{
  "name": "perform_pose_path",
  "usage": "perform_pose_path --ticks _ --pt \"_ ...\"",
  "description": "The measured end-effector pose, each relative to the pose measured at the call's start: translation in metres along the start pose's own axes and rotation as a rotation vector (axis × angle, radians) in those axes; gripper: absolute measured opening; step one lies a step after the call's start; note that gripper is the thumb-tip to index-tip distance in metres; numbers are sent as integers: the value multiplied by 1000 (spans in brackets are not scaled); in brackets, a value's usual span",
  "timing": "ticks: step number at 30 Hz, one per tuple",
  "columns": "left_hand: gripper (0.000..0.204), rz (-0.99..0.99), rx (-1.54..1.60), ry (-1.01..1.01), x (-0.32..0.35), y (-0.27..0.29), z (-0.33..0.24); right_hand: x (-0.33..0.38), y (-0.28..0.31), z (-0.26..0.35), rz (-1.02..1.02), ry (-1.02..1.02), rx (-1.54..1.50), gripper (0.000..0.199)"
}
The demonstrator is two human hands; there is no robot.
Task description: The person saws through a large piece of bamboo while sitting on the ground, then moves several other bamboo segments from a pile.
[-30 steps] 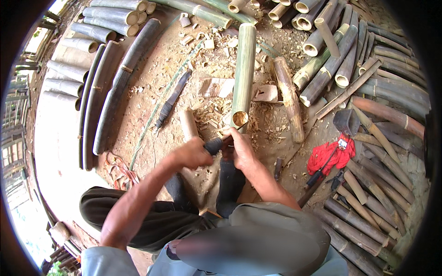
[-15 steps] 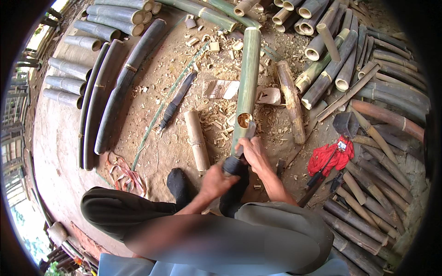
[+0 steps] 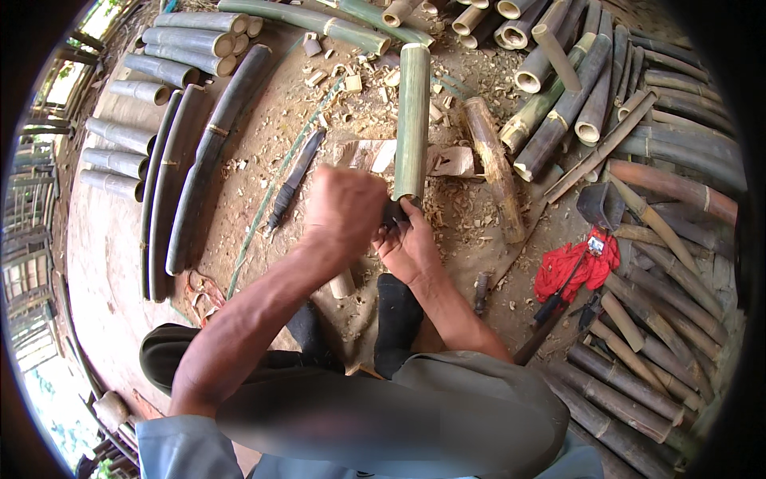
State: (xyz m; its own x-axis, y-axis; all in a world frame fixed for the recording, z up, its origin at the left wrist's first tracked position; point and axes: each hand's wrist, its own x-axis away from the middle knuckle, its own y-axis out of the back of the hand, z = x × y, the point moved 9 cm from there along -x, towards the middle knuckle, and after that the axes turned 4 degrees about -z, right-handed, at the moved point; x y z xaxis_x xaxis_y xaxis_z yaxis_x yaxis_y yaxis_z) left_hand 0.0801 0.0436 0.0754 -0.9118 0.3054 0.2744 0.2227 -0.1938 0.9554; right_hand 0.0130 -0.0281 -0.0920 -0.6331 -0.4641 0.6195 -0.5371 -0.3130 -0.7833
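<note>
1. We find the green bamboo length [image 3: 412, 120] in the middle of the work area, pointing away from us, its near end right by the hands.
2. Our left hand [image 3: 347, 207] is curled into a fist, slightly blurred, around a dark tool [image 3: 391, 212] that is mostly hidden between the 2 hands.
3. Our right hand [image 3: 408, 249] has its fingers bent and its thumb raised at the bamboo's near end; we cannot tell what it pinches.
4. Under the bamboo we see a pale wooden piece [image 3: 451, 160] sticking out on 2 sides, with shavings [image 3: 443, 195] scattered about.
5. To the left lies a knife [image 3: 296, 180] with a wrapped handle; to the right, a mottled brown log [image 3: 495, 172].
6. Below our hands are 2 feet in black socks [image 3: 399, 319], with a pale stick [image 3: 342, 285] just beyond them, partly covered by the left forearm.
7. Farther right we have a red cloth [image 3: 570, 271] near a dark scoop-like container [image 3: 600, 206].
8. At far left, long dark poles [image 3: 215, 160] lie side by side.
</note>
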Motion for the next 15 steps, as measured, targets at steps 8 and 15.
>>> perform_pose_path --ticks 8,15 --pt "19 512 386 -50 59 -42 -25 55 8 -27 -222 -78 552 33" --pt "60 -150 690 -795 46 29 -140 86 23 65 -103 311 1858 36"
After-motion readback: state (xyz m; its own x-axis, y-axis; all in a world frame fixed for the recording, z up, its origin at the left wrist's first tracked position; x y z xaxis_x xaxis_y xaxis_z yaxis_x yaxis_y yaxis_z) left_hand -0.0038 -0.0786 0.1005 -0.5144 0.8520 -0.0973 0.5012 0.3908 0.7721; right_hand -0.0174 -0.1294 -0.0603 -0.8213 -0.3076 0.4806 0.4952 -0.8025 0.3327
